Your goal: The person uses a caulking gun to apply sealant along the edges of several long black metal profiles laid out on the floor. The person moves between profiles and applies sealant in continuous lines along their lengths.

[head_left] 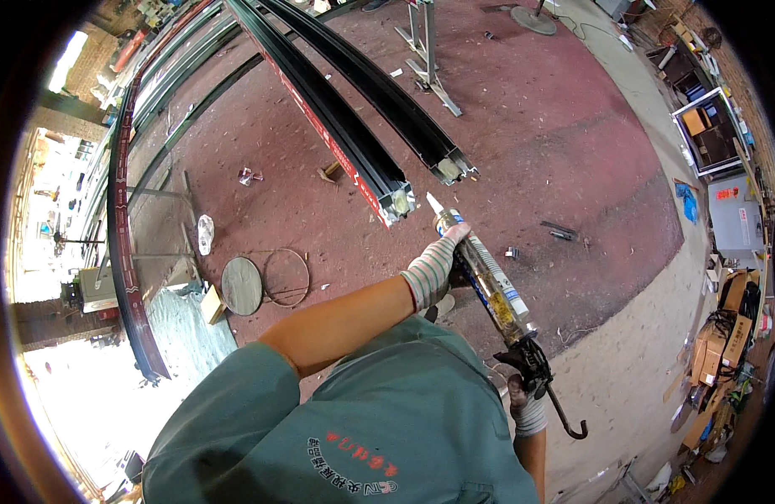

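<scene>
A caulking gun [491, 290] with a clear-sided cartridge lies slantwise in front of me, its white nozzle [434, 203] pointing away. My left hand [433, 265], in a striped knit glove, is wrapped round the front of the cartridge. At the back end, my right hand [528, 406], also gloved, is closed on the gun's black handle, partly hidden by it. Just past the nozzle tip, and apart from it, are the cut ends of two long black metal profiles; the left profile [354, 147] carries a red printed film, the right profile [387, 97] does not. Pale filler shows inside both ends.
More long profiles [123, 210] run along the left on stands. A metal trestle leg [429, 63] stands beyond the right profile. On the reddish floor lie a round disc [241, 286], a wire ring [286, 277] and small scraps. Cardboard boxes [719, 340] crowd the right edge.
</scene>
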{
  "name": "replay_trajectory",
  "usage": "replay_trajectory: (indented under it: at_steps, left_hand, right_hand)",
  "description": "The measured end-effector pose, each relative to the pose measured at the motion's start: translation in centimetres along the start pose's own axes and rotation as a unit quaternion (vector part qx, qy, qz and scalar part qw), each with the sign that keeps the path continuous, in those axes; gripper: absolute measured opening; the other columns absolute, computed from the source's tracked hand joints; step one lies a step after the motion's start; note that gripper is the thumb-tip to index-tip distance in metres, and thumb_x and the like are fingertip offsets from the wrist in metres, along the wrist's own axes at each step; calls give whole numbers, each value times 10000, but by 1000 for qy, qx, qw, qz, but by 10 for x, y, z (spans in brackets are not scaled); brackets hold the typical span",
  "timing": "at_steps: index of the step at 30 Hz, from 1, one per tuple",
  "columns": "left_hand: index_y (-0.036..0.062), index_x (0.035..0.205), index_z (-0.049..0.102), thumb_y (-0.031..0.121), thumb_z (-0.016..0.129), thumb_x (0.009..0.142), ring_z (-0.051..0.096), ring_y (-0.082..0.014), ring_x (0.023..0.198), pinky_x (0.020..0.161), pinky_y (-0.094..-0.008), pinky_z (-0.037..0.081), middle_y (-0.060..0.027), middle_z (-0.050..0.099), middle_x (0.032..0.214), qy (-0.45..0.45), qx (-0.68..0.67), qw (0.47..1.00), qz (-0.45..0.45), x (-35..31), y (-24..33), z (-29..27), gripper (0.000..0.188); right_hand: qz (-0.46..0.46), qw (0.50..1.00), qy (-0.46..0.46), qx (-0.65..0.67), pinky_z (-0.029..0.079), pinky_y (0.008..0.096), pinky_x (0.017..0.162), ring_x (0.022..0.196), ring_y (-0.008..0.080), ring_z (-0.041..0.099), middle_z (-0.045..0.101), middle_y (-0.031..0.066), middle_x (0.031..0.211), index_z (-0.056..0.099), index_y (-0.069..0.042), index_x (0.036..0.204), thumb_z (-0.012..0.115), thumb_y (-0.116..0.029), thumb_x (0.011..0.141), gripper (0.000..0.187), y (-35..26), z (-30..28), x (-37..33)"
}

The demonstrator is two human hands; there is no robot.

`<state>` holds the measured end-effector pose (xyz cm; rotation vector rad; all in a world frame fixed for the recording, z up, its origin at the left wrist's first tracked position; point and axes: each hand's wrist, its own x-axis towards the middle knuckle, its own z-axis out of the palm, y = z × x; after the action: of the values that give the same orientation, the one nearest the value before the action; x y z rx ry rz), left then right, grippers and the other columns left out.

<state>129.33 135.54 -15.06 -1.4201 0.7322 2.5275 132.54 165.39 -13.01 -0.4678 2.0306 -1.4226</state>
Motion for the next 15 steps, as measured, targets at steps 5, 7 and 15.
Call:
replay_trajectory:
  at_steps: [5, 7, 15]
  left_hand:
    - [97, 943, 587, 506, 620, 837, 642, -197, 715, 722, -382, 553, -60, 635, 824, -25, 44, 999, -2, 1, 26, 22, 425]
    - [96, 940, 588, 505, 630, 834, 641, -199, 707, 721, -376, 551, -60, 635, 821, -37, 60, 997, -4, 10, 32, 27, 424]
    - [85, 988, 588, 490, 680, 826, 639, -191, 715, 679, -362, 552, -60, 642, 838, -62, 113, 992, 3, 33, 58, 40, 445]
  right_hand:
    - [-26, 998, -8, 63, 493, 334, 801, 979, 217, 617, 640, 113, 1116, 576, -16, 1179, 496, -543, 886, 608, 27, 4, 5]
    - [-58, 993, 35, 97, 505, 323, 768, 916, 207, 627, 659, 97, 1039, 590, -27, 1161, 472, -593, 882, 641, 26, 15, 14]
    - [-63, 988, 113, 90, 539, 411, 767, 892, 257, 640, 646, 162, 930, 594, 28, 983, 304, -605, 953, 697, 13, 38, 36]
